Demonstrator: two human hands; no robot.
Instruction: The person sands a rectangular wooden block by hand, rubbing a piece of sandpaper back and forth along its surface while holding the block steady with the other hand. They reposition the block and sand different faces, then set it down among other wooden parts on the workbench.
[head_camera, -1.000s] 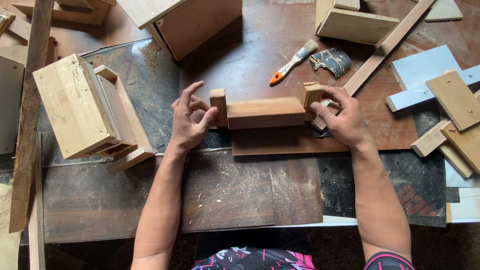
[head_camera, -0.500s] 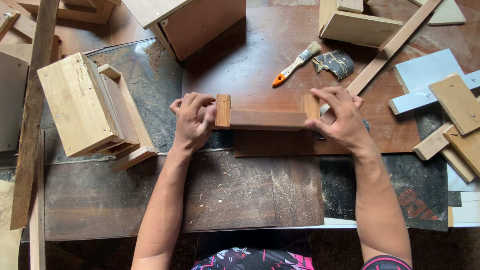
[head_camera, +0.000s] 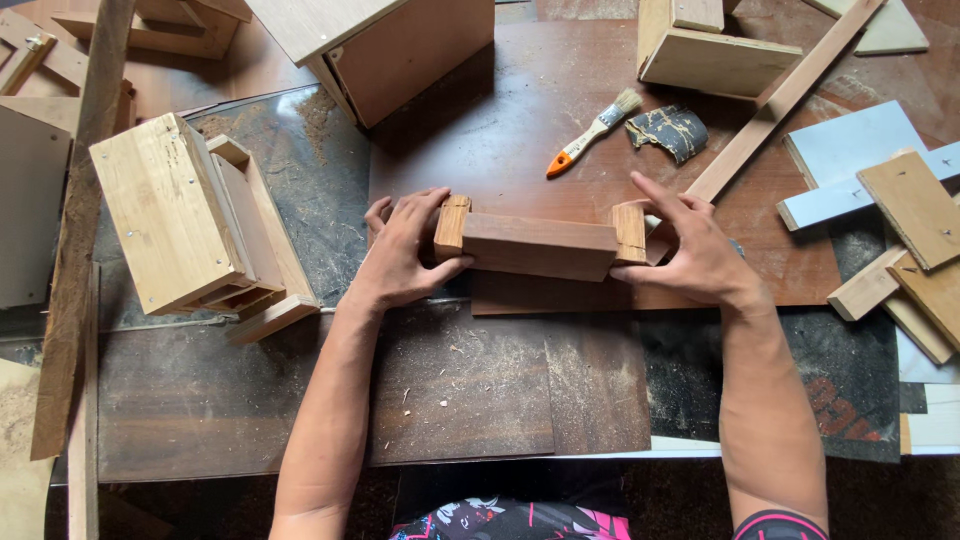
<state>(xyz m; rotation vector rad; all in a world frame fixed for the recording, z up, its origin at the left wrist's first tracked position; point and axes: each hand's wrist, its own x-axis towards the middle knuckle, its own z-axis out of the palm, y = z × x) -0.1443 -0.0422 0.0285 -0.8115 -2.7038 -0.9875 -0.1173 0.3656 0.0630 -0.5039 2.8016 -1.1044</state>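
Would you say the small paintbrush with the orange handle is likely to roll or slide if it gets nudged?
The paintbrush probably slides rather than rolls: its handle looks flattish and it lies flat on the smooth brown board. It seems light, so a slight nudge would likely shift it. The bristles should bend; the handle looks stiff.

Soft, even daylight fills the scene, bright enough to show wood grain and sawdust clearly. The large plywood box (head_camera: 400, 50) casts a dim shadow forward onto the dark brown table (head_camera: 540, 120). No harsh glare; focus stays sharp throughout, with slight wide-angle bending at the edges.
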